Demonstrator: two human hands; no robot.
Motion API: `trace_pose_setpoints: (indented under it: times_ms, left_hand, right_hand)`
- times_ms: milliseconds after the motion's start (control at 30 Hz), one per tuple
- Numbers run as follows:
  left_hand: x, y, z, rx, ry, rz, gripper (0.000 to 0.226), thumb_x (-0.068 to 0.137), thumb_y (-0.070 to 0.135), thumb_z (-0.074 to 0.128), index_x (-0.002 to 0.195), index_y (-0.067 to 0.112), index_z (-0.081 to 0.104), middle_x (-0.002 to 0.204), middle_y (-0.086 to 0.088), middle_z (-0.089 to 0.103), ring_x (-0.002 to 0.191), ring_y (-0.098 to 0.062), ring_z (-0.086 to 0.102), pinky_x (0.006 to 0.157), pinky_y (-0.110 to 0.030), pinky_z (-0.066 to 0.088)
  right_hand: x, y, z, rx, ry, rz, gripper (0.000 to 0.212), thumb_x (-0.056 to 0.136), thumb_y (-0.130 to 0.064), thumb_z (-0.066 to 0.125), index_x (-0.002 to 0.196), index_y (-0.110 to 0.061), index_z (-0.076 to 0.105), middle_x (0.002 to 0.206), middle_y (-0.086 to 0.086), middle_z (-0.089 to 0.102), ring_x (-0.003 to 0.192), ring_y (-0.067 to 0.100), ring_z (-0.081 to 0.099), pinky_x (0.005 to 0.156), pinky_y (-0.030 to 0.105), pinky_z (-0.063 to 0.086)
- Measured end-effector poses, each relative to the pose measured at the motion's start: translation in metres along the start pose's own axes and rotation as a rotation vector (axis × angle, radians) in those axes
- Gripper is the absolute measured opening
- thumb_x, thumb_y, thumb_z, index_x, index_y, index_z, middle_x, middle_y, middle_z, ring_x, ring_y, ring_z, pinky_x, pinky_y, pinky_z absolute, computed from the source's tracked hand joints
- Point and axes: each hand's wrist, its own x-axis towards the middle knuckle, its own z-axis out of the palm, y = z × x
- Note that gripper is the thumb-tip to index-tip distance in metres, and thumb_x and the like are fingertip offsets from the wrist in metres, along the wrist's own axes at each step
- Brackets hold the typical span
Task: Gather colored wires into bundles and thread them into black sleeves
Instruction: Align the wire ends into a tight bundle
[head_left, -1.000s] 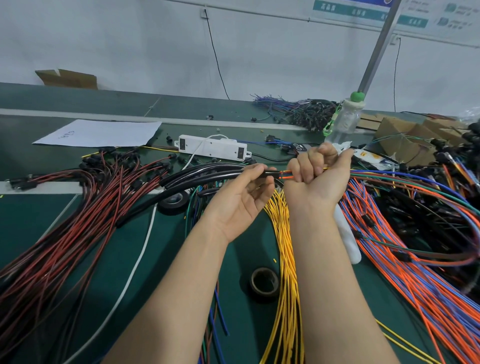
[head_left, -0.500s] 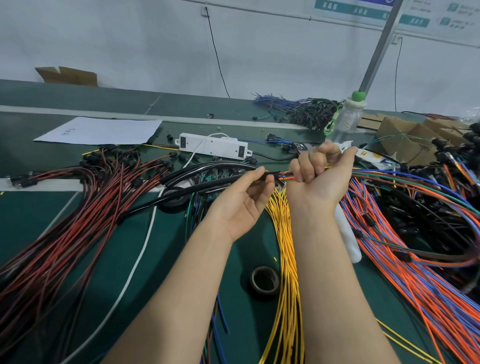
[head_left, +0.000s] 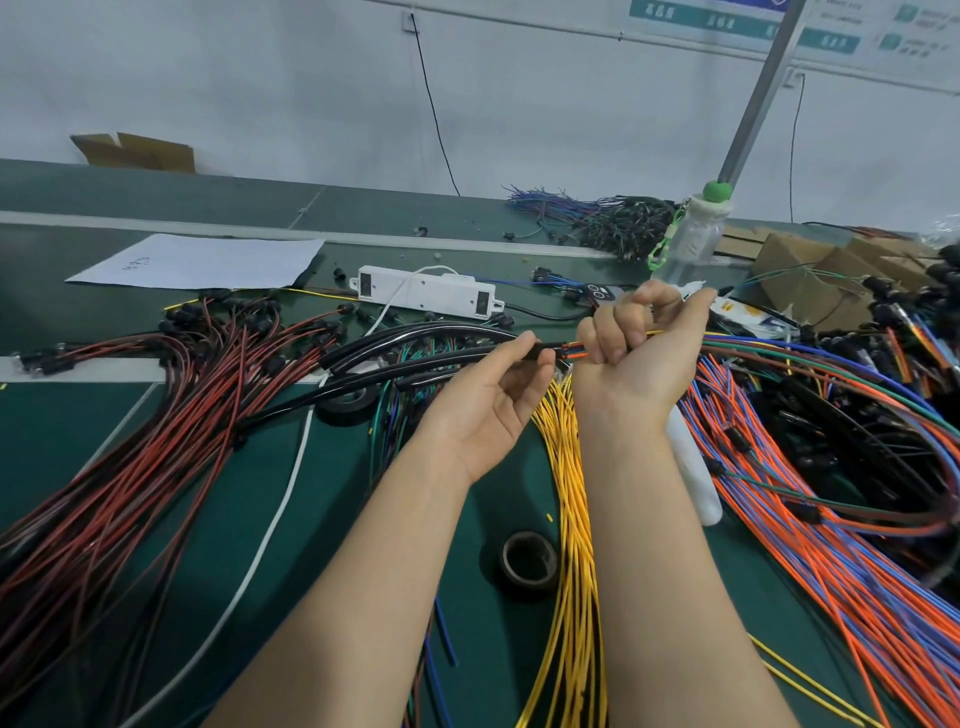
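My left hand (head_left: 493, 405) pinches the open end of a black sleeve (head_left: 415, 364), which runs off to the left over the table. My right hand (head_left: 639, 353) grips a small bundle of colored wires (head_left: 779, 353), orange, yellow, green, blue and brown, that trail away to the right. The wire tips (head_left: 571, 355) bridge the short gap between my hands and enter the sleeve mouth. More black sleeves (head_left: 395, 338) lie just behind the held one.
Red-and-black leads (head_left: 156, 415) cover the left of the green table (head_left: 67, 436). Yellow wires (head_left: 571, 519) run under my arms, orange-blue wires (head_left: 831, 545) fill the right. Two tape rolls (head_left: 530, 561) (head_left: 348, 402), a white box (head_left: 426, 291), a paper sheet (head_left: 202, 260) and a bottle (head_left: 691, 234) lie around.
Both hands stay nearly in place. The camera view has dipped slightly. My right hand's fingers have shifted a little on the wire bundle.
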Motion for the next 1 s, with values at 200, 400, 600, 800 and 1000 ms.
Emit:
trace_pose_setpoints:
  times_ms: [200, 400, 600, 800, 1000]
  left_hand:
    - [-0.001, -0.003, 0.004, -0.03, -0.015, 0.014, 0.026, 0.09, 0.008, 0.057, 0.068, 0.004, 0.07, 0.065, -0.007, 0.067, 0.061, -0.009, 0.067, 0.057, -0.016, 0.055]
    - [0.0, -0.006, 0.006, 0.005, -0.023, 0.03, 0.011, 0.089, 0.008, 0.057, 0.083, 0.003, 0.064, 0.067, -0.006, 0.068, 0.063, -0.009, 0.068, 0.06, -0.016, 0.055]
    - [-0.001, -0.004, 0.006, 0.023, -0.043, 0.06, 0.022, 0.088, 0.007, 0.058, 0.071, 0.005, 0.072, 0.069, -0.007, 0.068, 0.066, -0.011, 0.069, 0.06, -0.017, 0.056]
    - [-0.001, 0.0, 0.009, 0.065, -0.046, 0.128, 0.009, 0.091, 0.004, 0.054, 0.087, 0.003, 0.063, 0.07, -0.005, 0.069, 0.065, -0.009, 0.068, 0.062, -0.017, 0.056]
    - [-0.003, 0.005, 0.01, 0.134, -0.029, 0.208, 0.01, 0.091, 0.002, 0.054, 0.085, 0.004, 0.062, 0.069, -0.002, 0.069, 0.064, -0.007, 0.067, 0.061, -0.015, 0.055]
  right_hand:
    - [0.001, 0.0, 0.0, 0.005, 0.005, -0.013, 0.052, 0.104, -0.043, 0.025, 0.065, -0.011, 0.041, 0.04, -0.005, 0.021, 0.031, 0.007, 0.014, 0.036, 0.013, 0.014]
    - [0.002, 0.0, 0.0, 0.007, 0.021, -0.013, 0.054, 0.104, -0.043, 0.023, 0.065, -0.011, 0.041, 0.039, -0.006, 0.021, 0.03, 0.007, 0.015, 0.036, 0.013, 0.014]
    - [0.005, 0.004, 0.0, -0.034, 0.095, -0.024, 0.053, 0.104, -0.041, 0.026, 0.065, -0.009, 0.043, 0.04, -0.003, 0.028, 0.036, 0.013, 0.03, 0.041, 0.019, 0.03]
    - [0.007, 0.011, -0.003, -0.193, 0.166, -0.031, 0.056, 0.105, -0.038, 0.026, 0.062, -0.009, 0.048, 0.039, -0.004, 0.041, 0.04, 0.009, 0.044, 0.049, 0.02, 0.038]
    - [0.004, 0.013, -0.004, -0.312, 0.162, 0.056, 0.055, 0.104, -0.042, 0.026, 0.064, -0.013, 0.05, 0.041, -0.005, 0.045, 0.032, 0.008, 0.031, 0.038, 0.014, 0.023]
